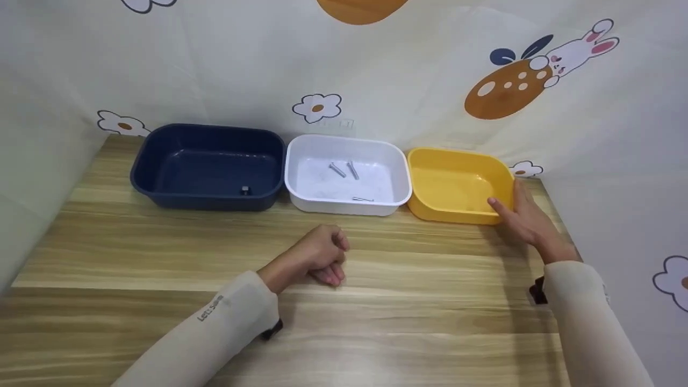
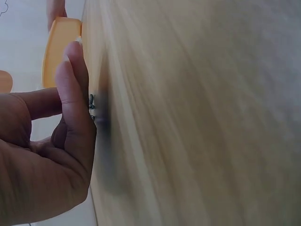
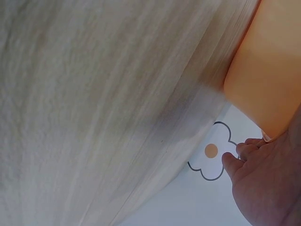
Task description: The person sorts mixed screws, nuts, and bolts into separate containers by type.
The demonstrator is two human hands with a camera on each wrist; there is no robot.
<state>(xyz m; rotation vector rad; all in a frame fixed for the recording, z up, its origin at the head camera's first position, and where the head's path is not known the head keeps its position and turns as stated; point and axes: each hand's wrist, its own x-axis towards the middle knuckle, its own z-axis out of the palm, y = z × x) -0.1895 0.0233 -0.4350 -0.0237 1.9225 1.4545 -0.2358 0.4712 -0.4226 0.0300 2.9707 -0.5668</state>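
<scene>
My right hand (image 1: pixel 529 217) grips the right end of the yellow bin (image 1: pixel 430 212), its thumb over the rim and its other fingers along the outer wall. In the right wrist view, fingertips show just past the bin's corner. Low over the wooden table, in front of the white bin (image 1: pixel 349 207), is my left hand (image 1: pixel 322 255) with bent fingers. Small dark metal pieces (image 2: pixel 91 101) show at its table side in the left wrist view; from above the hand hides them. I cannot tell whether the left fingers pinch one.
Two bolts (image 1: pixel 337 170) and a thin split pin (image 1: pixel 363 199) lie in the white bin. To its left stands a dark blue bin (image 1: pixel 207 201) with a small metal nut (image 1: pixel 245 190) inside. Behind the row of bins hangs a printed cloth (image 1: pixel 236 70).
</scene>
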